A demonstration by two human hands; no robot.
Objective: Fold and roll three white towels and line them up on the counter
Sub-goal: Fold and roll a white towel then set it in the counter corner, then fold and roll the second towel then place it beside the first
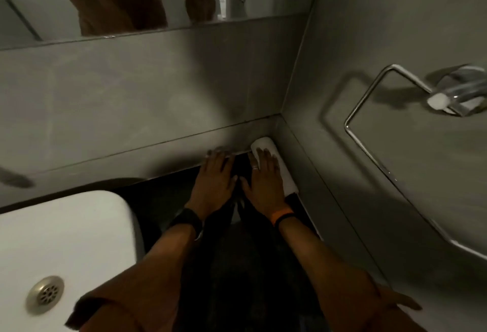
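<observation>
One rolled white towel (283,171) lies in the far right corner of the dark counter (168,200), running along the right wall. My right hand (263,176) rests flat on the roll's left side, fingers spread, palm down. My left hand (214,173) lies flat on the dark counter just left of it, fingertips near the back wall, with nothing under it that I can make out. No other towels are in view.
A white basin (66,239) with a metal drain (45,294) fills the lower left. A grey back wall carries a mirror ledge (158,31). On the right wall a chrome towel ring (374,110) sticks out above the counter corner.
</observation>
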